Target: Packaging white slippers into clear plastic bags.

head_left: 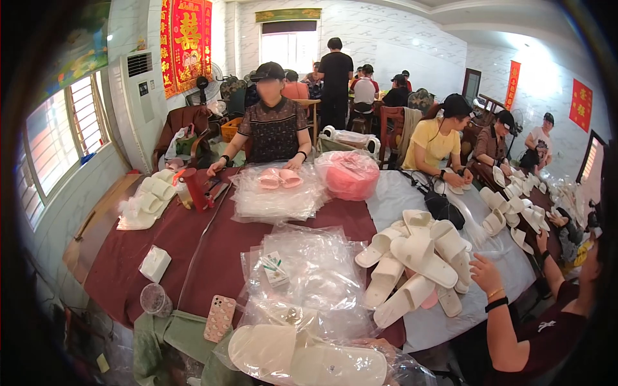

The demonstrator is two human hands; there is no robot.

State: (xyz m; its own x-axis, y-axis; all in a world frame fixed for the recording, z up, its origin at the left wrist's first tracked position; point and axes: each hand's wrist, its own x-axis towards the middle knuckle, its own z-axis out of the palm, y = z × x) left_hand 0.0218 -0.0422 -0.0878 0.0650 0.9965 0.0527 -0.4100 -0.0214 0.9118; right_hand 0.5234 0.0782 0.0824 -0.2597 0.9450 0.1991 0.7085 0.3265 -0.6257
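At the near edge a pair of white slippers (309,357) lies with clear plastic around it. My right hand (389,352) shows only in part at the right end of this pair, blurred by the plastic film. It seems closed on the slippers, though most of its fingers are hidden. My left hand is out of sight. Just beyond lies a stack of clear plastic bags (315,260), with a small white-and-green packet (275,269) on it. To the right is a heap of loose white slippers (418,254).
A pink patterned phone (220,318), a clear plastic cup (156,300) and a white tissue pack (155,264) are at left. Across the table a person stands by pink slippers (280,178) on bags. Another person's hand (486,275) reaches in from the right.
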